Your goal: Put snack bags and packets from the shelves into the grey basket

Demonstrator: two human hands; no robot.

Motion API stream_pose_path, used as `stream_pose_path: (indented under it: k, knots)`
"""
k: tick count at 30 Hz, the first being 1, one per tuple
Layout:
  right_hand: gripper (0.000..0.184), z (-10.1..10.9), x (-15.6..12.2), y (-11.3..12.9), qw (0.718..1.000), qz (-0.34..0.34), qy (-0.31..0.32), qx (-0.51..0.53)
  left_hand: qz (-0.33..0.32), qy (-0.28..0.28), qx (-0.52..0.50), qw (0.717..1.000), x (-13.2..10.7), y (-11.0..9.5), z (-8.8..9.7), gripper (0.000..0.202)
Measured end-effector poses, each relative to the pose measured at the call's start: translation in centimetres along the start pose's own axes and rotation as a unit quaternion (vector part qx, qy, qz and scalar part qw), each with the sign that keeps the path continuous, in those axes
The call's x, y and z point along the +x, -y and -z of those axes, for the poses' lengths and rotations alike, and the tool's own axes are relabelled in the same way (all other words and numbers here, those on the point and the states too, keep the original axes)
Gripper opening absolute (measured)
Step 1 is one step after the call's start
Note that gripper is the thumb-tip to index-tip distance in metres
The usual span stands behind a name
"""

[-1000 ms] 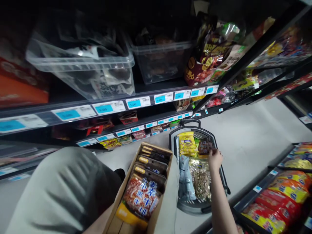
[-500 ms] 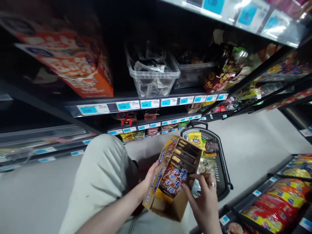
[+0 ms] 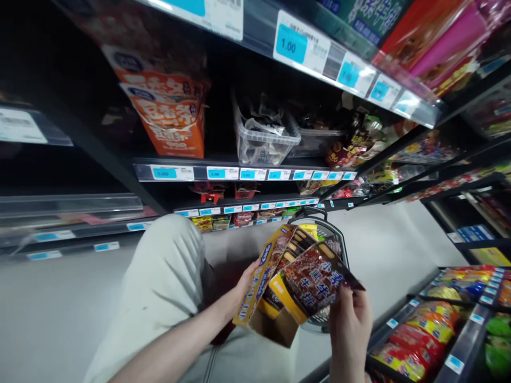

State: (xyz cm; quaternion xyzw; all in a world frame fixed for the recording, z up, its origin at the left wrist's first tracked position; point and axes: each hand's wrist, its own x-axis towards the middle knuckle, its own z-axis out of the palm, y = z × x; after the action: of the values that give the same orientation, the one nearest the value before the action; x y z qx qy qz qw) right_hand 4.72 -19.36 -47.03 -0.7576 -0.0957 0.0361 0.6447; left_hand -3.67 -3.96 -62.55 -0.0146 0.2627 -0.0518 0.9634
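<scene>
My left hand (image 3: 244, 281) is closed on the left side of an open yellow-and-brown cardboard box (image 3: 260, 276), tilted above my lap. Inside the box stand several dark snack packets (image 3: 290, 254). Between the thumb and fingers of my right hand (image 3: 351, 314) is the edge of one brown snack packet (image 3: 315, 276) with blue-and-white lettering and a yellow lower strip. That packet lies slanted across the box opening, mostly out of it. Behind the box, partly hidden, a dark shopping basket (image 3: 344, 246) rests on the floor with a yellow packet (image 3: 310, 230) in it.
Ahead, a dark shelf has price labels along its edge (image 3: 223, 173). On it are orange bags (image 3: 171, 122), a clear plastic tub (image 3: 265, 143) and other packets. My bent knee (image 3: 171, 255) is at left. At lower right, another shelf carries red and yellow bags (image 3: 419, 335).
My right hand has pulled one snack packet up and to the right, out of the box. My left hand still holds the box. The view has shifted slightly.
</scene>
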Motion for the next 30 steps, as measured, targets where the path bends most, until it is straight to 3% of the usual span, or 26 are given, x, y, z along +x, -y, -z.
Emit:
stream_pose_path:
  k: [4,8,18,22,30]
  knots:
    - [0.033,-0.4,0.9,2.2,0.991,-0.097,0.006,0.097,-0.005,0.001,0.025,1.000,-0.4,0.1,-0.5,0.047]
    - [0.033,-0.5,1.2,3.0,0.980,-0.131,0.016,0.150,0.007,0.031,0.033,0.999,-0.7,0.2,-0.5,0.050]
    - [0.019,0.5,0.9,2.0,0.980,-0.111,0.045,0.157,0.000,0.023,0.037,0.999,-1.0,0.2,-0.6,0.045]
    - [0.022,0.4,0.7,2.3,0.980,-0.106,0.012,0.165,-0.030,0.025,0.051,0.998,-0.8,0.2,-0.4,0.043]
    - [0.029,1.3,1.0,1.3,0.981,-0.114,0.024,0.154,0.004,0.070,0.054,0.996,-1.1,0.0,-0.5,0.044]
